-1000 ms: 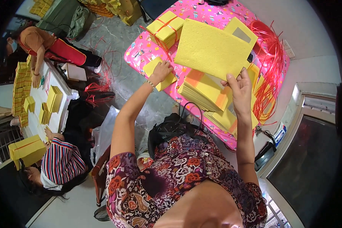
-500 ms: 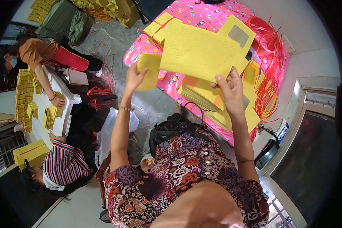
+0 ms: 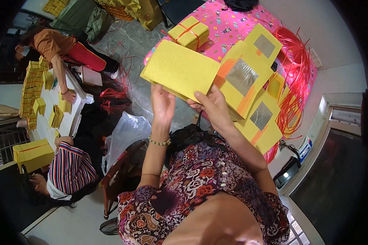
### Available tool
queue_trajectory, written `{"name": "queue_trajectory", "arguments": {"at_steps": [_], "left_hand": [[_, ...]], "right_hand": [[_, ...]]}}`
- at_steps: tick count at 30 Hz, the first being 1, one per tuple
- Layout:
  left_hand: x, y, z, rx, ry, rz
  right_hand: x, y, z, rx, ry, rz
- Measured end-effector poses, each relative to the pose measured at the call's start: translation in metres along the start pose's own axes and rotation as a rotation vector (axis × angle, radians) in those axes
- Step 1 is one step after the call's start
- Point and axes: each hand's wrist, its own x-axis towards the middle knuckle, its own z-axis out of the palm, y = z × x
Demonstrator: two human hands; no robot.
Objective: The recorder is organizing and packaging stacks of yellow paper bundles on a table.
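Observation:
A stack of plain yellow paper sheets is held up over the table's near left edge. Under its near edge, my left hand supports it, fingers partly hidden below the paper. My right hand pinches the near right corner, thumb on top. Just right of the held stack lie yellow sheets with a silver square and orange bands, with more silver-square sheets nearer me. Behind the held stack rests a yellow bundle tied with red strip.
The table has a pink patterned cover. Loose red strips hang along its right side. At left, one person's hand touches yellow stacks on a white table; another person in a striped top sits nearby. A clear plastic bag is near my left arm.
Both hands have drawn the yellow paper nearer and left. The separate piece in my left hand is no longer apart; that hand is now under the stack. Silver-square sheets are uncovered.

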Motion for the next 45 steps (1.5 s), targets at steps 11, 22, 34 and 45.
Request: {"name": "queue_trajectory", "arguments": {"at_steps": [11,22,34,45], "left_hand": [[-0.018,0.006,0.001,-0.264,-0.186,0.019],[0.005,-0.007,-0.025,-0.042,-0.117,0.045],[0.146,-0.126,-0.134,0.185,0.04,-0.082],[0.2,-0.196,-0.16,0.735,-0.048,0.101]], "right_hand": [[0.005,0.014,0.0,-0.136,0.01,0.073],[-0.002,0.024,0.002,-0.392,-0.117,-0.02],[-0.085,-0.047,-0.085,-0.605,0.401,-0.352],[-0.084,-0.042,-0.099,-1.37,0.317,-0.494]]}}
